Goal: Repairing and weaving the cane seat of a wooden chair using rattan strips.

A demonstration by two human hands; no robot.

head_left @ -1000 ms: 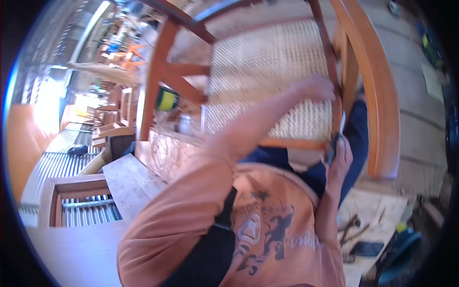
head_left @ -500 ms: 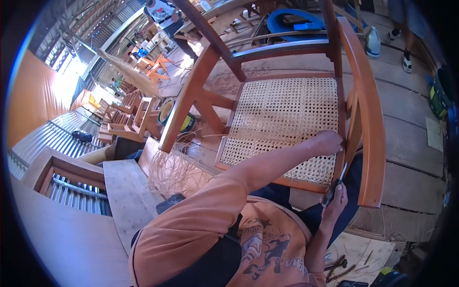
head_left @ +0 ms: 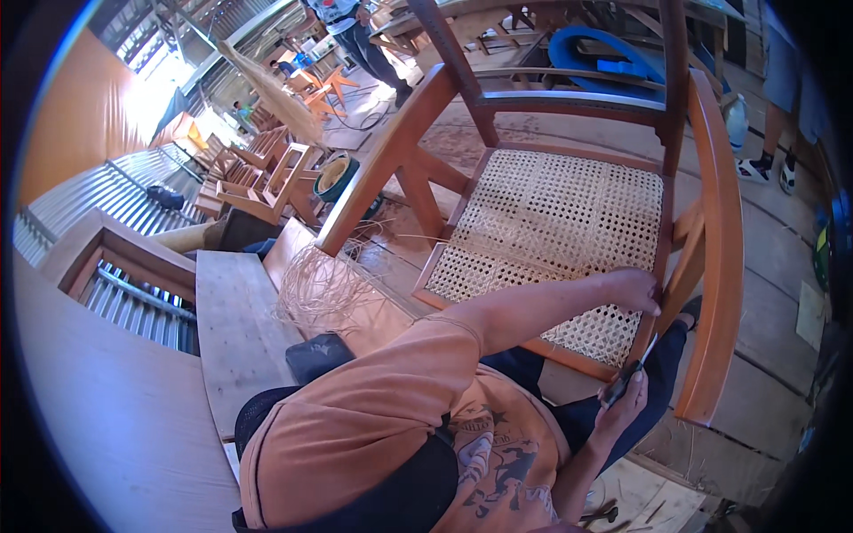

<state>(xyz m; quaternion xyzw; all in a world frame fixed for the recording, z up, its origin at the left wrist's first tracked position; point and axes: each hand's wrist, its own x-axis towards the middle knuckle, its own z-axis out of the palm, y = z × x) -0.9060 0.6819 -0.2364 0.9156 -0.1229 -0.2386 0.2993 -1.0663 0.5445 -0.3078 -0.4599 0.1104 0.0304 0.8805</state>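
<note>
In front of me stands a brown wooden armchair (head_left: 713,266) with a woven cane seat (head_left: 560,218). My left arm reaches across the seat, and my left hand (head_left: 633,290) rests at its right side rail, close to the front corner. The fingers there are bent and drawn together; whatever they pinch is hidden. Lower down, just off that corner, my right hand (head_left: 627,401) grips a dark-handled tool (head_left: 615,387) with a thin metal shaft. Its shaft points up toward the rail, between the seat corner and the right armrest.
Loose cane strands (head_left: 322,286) lie tangled on boards at the left, near a black pouch (head_left: 318,357). Behind them are a bucket (head_left: 336,182) and several wooden chair frames (head_left: 267,173). A blue coil (head_left: 577,58) lies beyond the chair. Other people stand farther back and at right.
My view has shifted, so the chair and both hands appear farther right and lower. The left hand stays at the side rail with a finger now pointing down; the right still grips the tool.
</note>
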